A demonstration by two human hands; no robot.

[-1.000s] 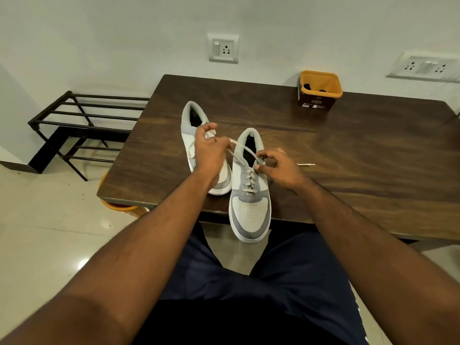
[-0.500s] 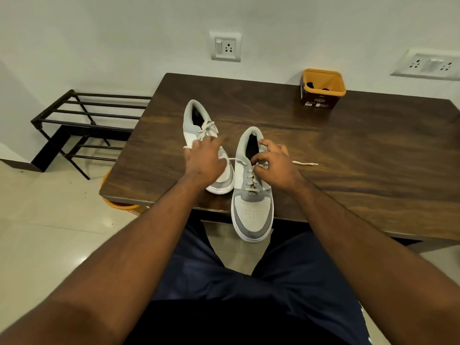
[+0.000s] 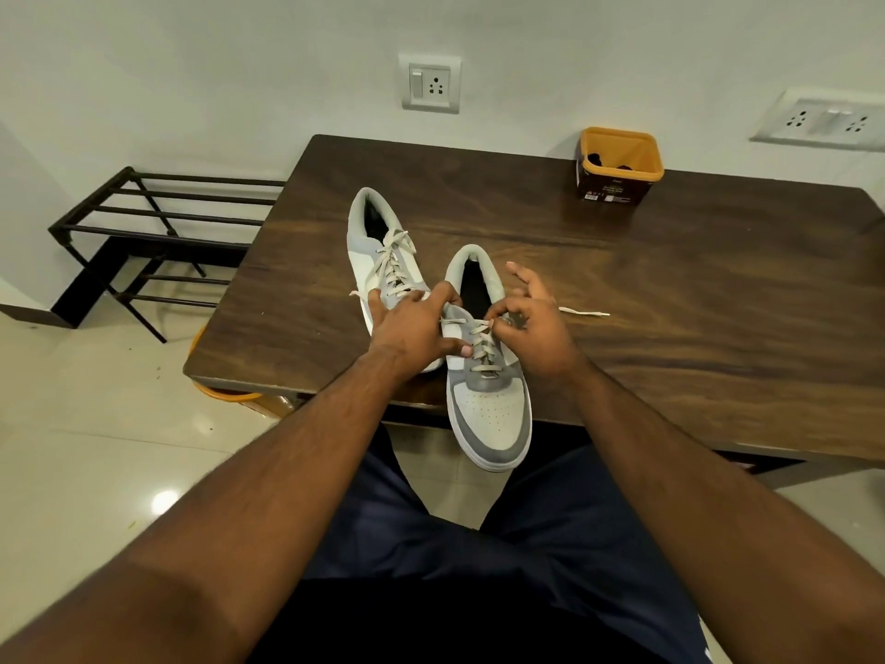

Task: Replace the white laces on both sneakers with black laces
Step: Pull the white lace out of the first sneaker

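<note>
Grey-white perforated sneaker (image 3: 488,404) overhanging wood-grain counter (image 3: 670,289); left hand (image 3: 412,328) gripping its side, right hand (image 3: 531,323) pinching flat white lace (image 3: 479,335).

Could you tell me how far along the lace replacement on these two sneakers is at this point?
Early. Nothing is finished: the far sneaker is fully laced in white, and no black lace is on either shoe. In hand: the near sneaker, toe overhanging the table edge, is steadied by the left hand while the right hand pinches its white lace at the upper eyelets. Left: unlacing both, then relacing in black.
</note>
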